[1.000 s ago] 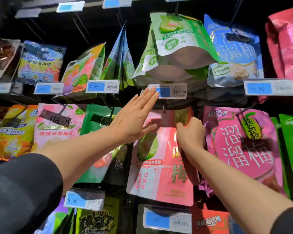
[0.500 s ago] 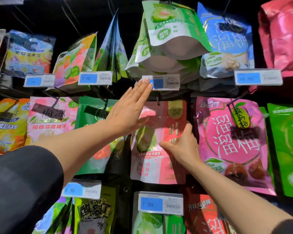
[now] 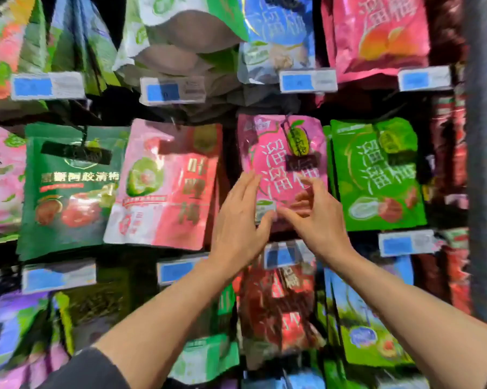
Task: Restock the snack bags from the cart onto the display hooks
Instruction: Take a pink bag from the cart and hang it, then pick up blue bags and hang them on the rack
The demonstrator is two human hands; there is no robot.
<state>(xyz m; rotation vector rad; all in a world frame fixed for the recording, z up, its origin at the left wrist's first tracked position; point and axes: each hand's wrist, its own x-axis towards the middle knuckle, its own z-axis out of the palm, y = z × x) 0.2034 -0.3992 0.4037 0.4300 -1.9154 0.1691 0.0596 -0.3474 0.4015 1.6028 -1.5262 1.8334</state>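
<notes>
Nearest the camera, two bare forearms reach up from the lower edge of the view toward the display rack, a dark sleeve (image 3: 88, 369) showing at the lower left. The left hand (image 3: 238, 220) has its fingers straight and together, fingertips laid against the lower left of the pink snack bag (image 3: 281, 164). The right hand (image 3: 318, 220) sits just beside it, fingers loosely spread with the thumb pointing left across the bag's lower edge. The picture is too blurred to tell whether it pinches the bag or only touches it.

Both hands have left the pink-and-red bag (image 3: 166, 186), which a second ago the right hand was working at its top while the left hand was raised flat toward a price tag (image 3: 172, 91). That bag now hangs free on its hook, one column to the left, so that placement looks finished. The view has swung right as well.

The pink snack bag hangs in the middle row of the rack, between the pink-and-red bag and a green bag (image 3: 377, 175). The hands seem to be straightening it. No cart is in sight, so the next bag must come from out of view.
</notes>
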